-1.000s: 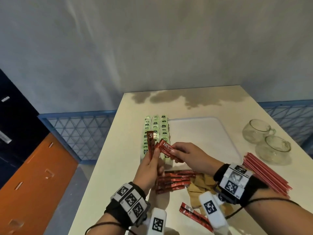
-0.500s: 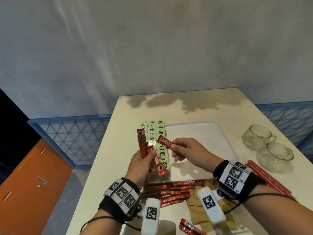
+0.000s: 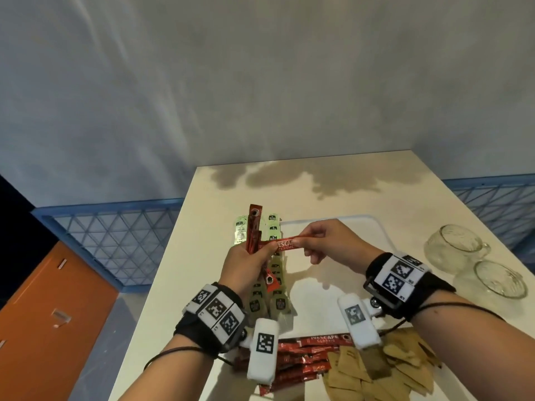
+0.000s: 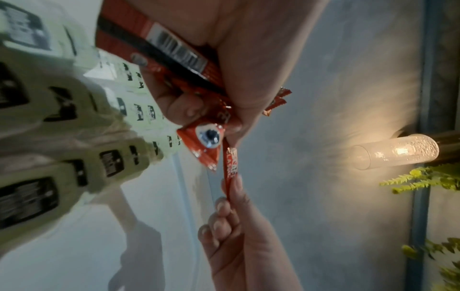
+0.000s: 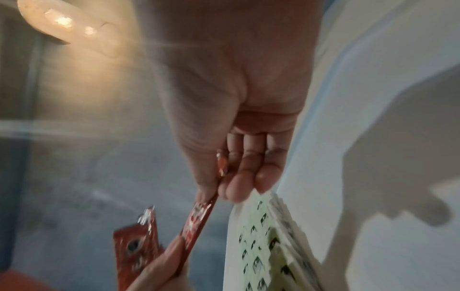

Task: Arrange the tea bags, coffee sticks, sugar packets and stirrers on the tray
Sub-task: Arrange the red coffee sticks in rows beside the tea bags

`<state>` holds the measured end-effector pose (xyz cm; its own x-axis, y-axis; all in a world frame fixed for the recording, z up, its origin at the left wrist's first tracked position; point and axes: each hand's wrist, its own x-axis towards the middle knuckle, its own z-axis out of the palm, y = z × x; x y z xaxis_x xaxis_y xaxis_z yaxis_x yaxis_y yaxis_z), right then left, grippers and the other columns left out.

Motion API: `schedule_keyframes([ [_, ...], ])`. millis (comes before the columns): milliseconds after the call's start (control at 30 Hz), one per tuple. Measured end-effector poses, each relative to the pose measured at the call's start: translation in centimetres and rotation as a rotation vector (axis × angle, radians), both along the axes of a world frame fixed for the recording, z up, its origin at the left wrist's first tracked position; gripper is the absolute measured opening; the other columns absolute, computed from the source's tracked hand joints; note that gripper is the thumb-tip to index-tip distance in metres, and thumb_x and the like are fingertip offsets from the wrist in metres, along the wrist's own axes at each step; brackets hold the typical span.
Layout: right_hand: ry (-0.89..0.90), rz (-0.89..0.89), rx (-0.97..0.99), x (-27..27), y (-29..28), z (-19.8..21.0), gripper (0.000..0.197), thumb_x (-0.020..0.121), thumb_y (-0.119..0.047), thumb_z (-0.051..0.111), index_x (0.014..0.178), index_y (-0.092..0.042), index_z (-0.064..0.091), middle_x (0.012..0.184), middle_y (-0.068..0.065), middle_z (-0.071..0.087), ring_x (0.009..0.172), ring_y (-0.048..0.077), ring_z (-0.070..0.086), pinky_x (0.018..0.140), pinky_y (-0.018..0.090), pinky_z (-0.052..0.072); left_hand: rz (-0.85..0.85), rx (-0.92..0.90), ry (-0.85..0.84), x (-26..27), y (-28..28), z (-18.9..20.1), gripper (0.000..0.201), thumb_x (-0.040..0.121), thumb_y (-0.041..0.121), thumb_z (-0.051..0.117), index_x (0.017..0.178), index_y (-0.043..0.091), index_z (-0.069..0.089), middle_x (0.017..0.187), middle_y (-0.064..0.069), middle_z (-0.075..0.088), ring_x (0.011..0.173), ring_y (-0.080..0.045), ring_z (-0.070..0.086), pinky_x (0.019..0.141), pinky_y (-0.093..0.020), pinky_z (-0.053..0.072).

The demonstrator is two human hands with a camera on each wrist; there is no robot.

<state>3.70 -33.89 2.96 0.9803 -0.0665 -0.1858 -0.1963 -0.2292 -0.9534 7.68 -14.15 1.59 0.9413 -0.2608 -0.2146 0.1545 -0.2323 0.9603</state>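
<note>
My left hand (image 3: 254, 256) grips a bundle of red coffee sticks (image 3: 254, 227) upright over the tray's left side; the wrist view shows the same bundle (image 4: 174, 53). My right hand (image 3: 309, 244) pinches one coffee stick (image 3: 282, 245) held level, and its left end meets the bundle under my left thumb. That stick (image 5: 196, 220) shows edge-on in the right wrist view. Green tea bags (image 3: 275, 302) lie in rows along the left of the white tray (image 3: 356, 224). More coffee sticks (image 3: 304, 360) and brown sugar packets (image 3: 376, 371) lie near the front.
Two glass cups (image 3: 454, 247) (image 3: 498, 282) stand on the cream table (image 3: 202, 256) right of the tray. A blue mesh rail (image 3: 115, 235) runs behind the table's left edge. A lit wall lamp (image 4: 398, 151) hangs on the grey wall.
Both hands have risen over the tray. The right hand's stick has turned level and come against the left hand's bundle. The head view has tilted up.
</note>
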Motion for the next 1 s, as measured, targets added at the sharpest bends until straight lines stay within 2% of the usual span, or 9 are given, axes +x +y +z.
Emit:
schedule_keyframes([
  [100, 0.02, -0.068, 0.116, 1.1, -1.4, -0.9, 0.011, 0.093, -0.01, 0.064, 0.095, 0.0, 0.068, 0.075, 0.01, 0.067, 0.058, 0.015, 0.063, 0.06, 0.025, 0.055, -0.019, 0.001, 0.035, 1.6, -0.1, 0.1, 0.023, 0.087, 0.031, 0.072, 0.075, 0.013, 0.063, 0.065, -0.003, 0.056, 0.051, -0.013, 0.049, 0.053, -0.027, 0.043],
  [267, 0.069, -0.283, 0.08, 4.0, -4.0, -3.1, 0.017, 0.099, -0.011, 0.054, 0.096, 0.001, 0.066, 0.076, 0.012, 0.064, 0.057, 0.022, 0.061, 0.056, 0.031, 0.052, -0.057, -0.043, 0.108, 3.7, 0.2, 0.6, 0.026, 0.094, 0.037, 0.061, 0.096, 0.011, 0.064, 0.063, 0.002, 0.061, 0.048, -0.009, 0.053, 0.045, -0.022, 0.041],
  [367, 0.135, -0.437, -0.022, 6.1, -5.3, -5.6, 0.021, 0.098, -0.009, 0.054, 0.087, 0.004, 0.065, 0.066, 0.017, 0.058, 0.052, 0.024, 0.052, 0.048, 0.032, 0.045, -0.051, -0.058, 0.143, 4.5, 0.9, 0.5, 0.028, 0.098, 0.038, 0.054, 0.098, 0.012, 0.064, 0.063, 0.002, 0.062, 0.049, -0.011, 0.053, 0.045, -0.024, 0.04],
  [467, 0.175, -0.516, -0.023, 8.0, -5.4, -8.0, 0.019, 0.096, -0.006, 0.055, 0.087, 0.007, 0.064, 0.068, 0.016, 0.055, 0.054, 0.022, 0.048, 0.044, 0.03, 0.036, -0.062, -0.074, 0.172, 4.9, 1.5, 0.1, 0.027, 0.099, 0.036, 0.053, 0.098, 0.011, 0.064, 0.062, 0.003, 0.061, 0.047, -0.01, 0.052, 0.042, -0.021, 0.04],
  [600, 0.165, -0.569, -0.061, 9.5, -4.7, -9.0, 0.008, 0.092, -0.012, 0.06, 0.085, -0.011, 0.057, 0.077, 0.014, 0.061, 0.056, 0.024, 0.05, 0.046, 0.031, 0.035, -0.092, -0.061, 0.19, 4.9, 2.0, -0.3, 0.027, 0.1, 0.035, 0.051, 0.096, 0.01, 0.06, 0.059, 0.003, 0.056, 0.046, -0.008, 0.049, 0.042, -0.018, 0.041],
  [833, 0.133, -0.551, -0.25, 9.4, -3.7, -7.8, 0.022, 0.086, -0.023, 0.071, 0.093, -0.01, 0.054, 0.091, 0.009, 0.06, 0.076, 0.026, 0.059, 0.072, 0.043, 0.053, -0.181, -0.072, 0.226, 4.4, 2.6, 0.1, 0.032, 0.099, 0.038, 0.05, 0.102, 0.007, 0.057, 0.062, 0.0, 0.061, 0.058, -0.015, 0.061, 0.055, -0.024, 0.05],
  [900, 0.024, -0.544, -0.112, 8.3, -2.9, -5.9, 0.023, 0.087, -0.023, 0.072, 0.095, -0.006, 0.059, 0.092, 0.008, 0.058, 0.081, 0.023, 0.06, 0.07, 0.031, 0.056, -0.235, -0.132, 0.261, 3.8, 2.6, 0.6, 0.028, 0.099, 0.034, 0.05, 0.098, 0.006, 0.056, 0.06, -0.002, 0.058, 0.064, -0.02, 0.066, 0.06, -0.027, 0.053],
  [933, -0.013, -0.483, 0.005, 7.6, -2.2, -4.4, 0.023, 0.089, -0.023, 0.071, 0.097, -0.003, 0.062, 0.09, 0.008, 0.058, 0.076, 0.019, 0.058, 0.063, 0.023, 0.053, -0.272, -0.167, 0.304, 3.4, 2.5, 0.9, 0.025, 0.1, 0.031, 0.05, 0.095, 0.007, 0.055, 0.059, -0.002, 0.055, 0.06, -0.02, 0.063, 0.057, -0.026, 0.052],
  [1000, -0.044, -0.268, 0.126, 6.0, -0.5, -1.4, 0.028, 0.093, -0.03, 0.065, 0.103, -0.004, 0.068, 0.087, 0.007, 0.061, 0.067, 0.014, 0.053, 0.058, 0.02, 0.045, -0.358, -0.184, 0.377, 2.6, 2.3, 1.3, 0.022, 0.1, 0.029, 0.051, 0.088, 0.01, 0.053, 0.057, 0.0, 0.049, 0.05, -0.016, 0.053, 0.048, -0.023, 0.047],
])
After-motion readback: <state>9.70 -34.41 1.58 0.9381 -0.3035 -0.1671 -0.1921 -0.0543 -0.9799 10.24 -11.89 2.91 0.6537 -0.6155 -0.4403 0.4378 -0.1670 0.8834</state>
